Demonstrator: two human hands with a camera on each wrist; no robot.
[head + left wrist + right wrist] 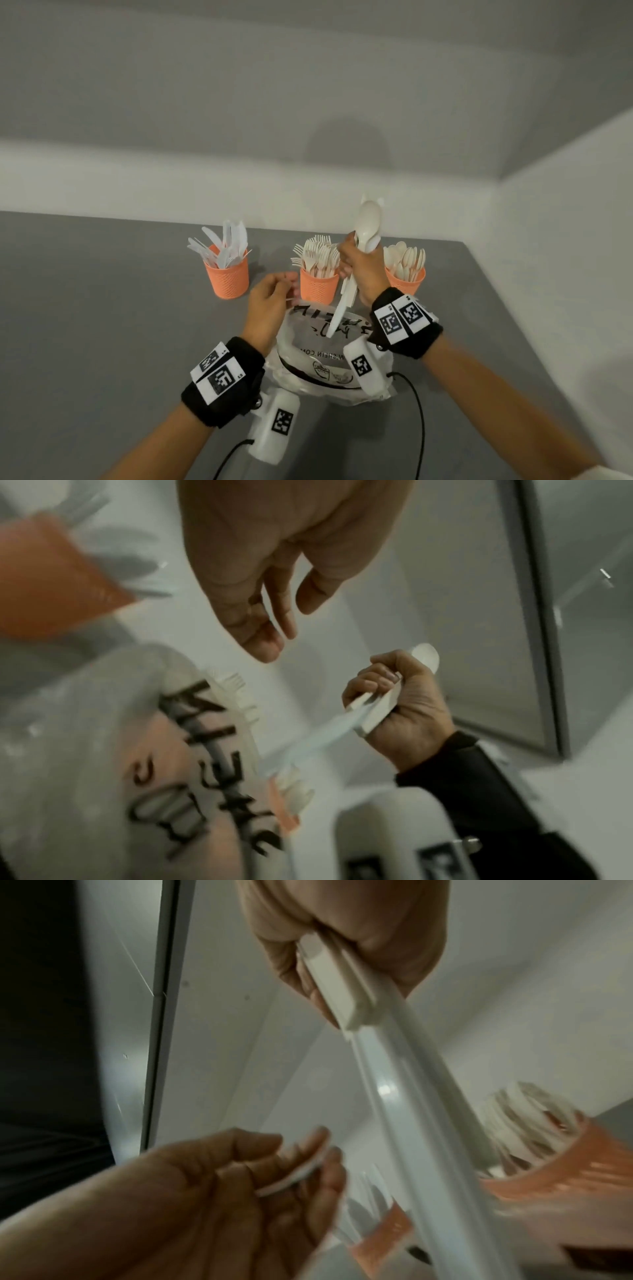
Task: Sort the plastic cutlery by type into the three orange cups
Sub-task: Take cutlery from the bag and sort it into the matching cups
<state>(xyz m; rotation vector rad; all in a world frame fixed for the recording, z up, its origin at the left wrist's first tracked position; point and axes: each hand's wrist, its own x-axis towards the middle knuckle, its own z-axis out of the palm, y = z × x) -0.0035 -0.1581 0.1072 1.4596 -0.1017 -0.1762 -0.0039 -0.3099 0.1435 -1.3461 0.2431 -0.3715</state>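
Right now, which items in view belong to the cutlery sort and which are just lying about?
Job:
- knife cup, fork cup, spoon cup
- cutlery bundle gripped in right hand
- single white piece pinched in left hand
- printed plastic bag, apparently the cutlery's source

Lying about:
- black cables on grey table

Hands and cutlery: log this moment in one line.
right hand: grips cutlery bunch | left hand: pinches white piece | cups: sorted
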